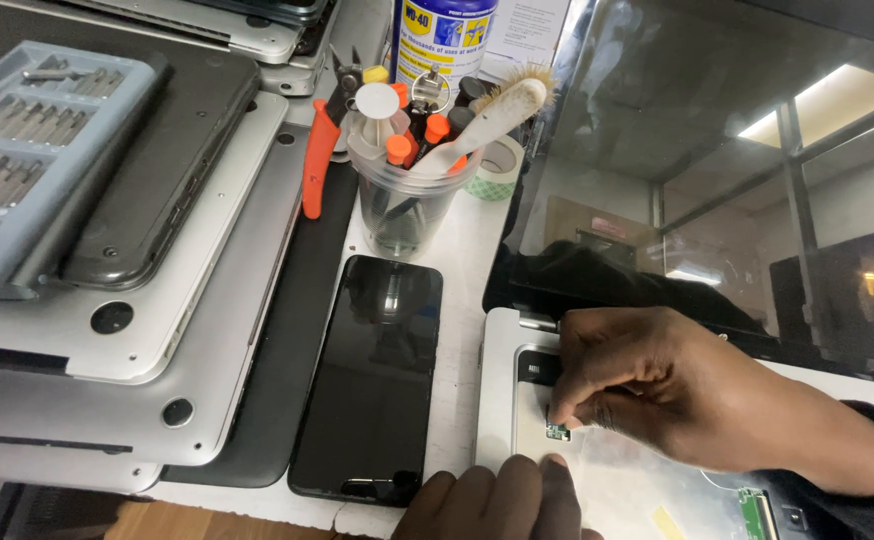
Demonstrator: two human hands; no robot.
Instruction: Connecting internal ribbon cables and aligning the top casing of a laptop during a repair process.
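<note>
Head cam, looking down at table (462, 260).

R hand (657, 385) comes in from the right edge, resting over the open silver laptop (502, 400) at lower right. Its fingers (567, 405) are pinched closed on a small green circuit board (557, 432), which sits on the laptop's bare metal just below the hinge area, near the left side of the casing.

L hand (502, 500) enters from the bottom edge; one fingertip touches the laptop surface just below the circuit board. Fingers curled, gripping nothing that I can see.

Laptop screen (737, 180) stands tilted up at right, dark, w/ ceiling lights reflected in it.

Black phone (372, 375) lies flat, screen up & dark, just left of the laptop.

Behind the phone: clear plastic cup (407, 205) packed w/ tools, incl. a white brush (492, 110) & orange-handled drivers. Orange pliers (319, 150) lie beside the cup, left. Blue-and-yellow spray can (442, 40) stands behind the cup; tape roll (497, 165) near it.

Left side: stack of closed laptops (127, 330), undersides up. Grey screwdriver bit case (27, 150) lies open on top.
</note>
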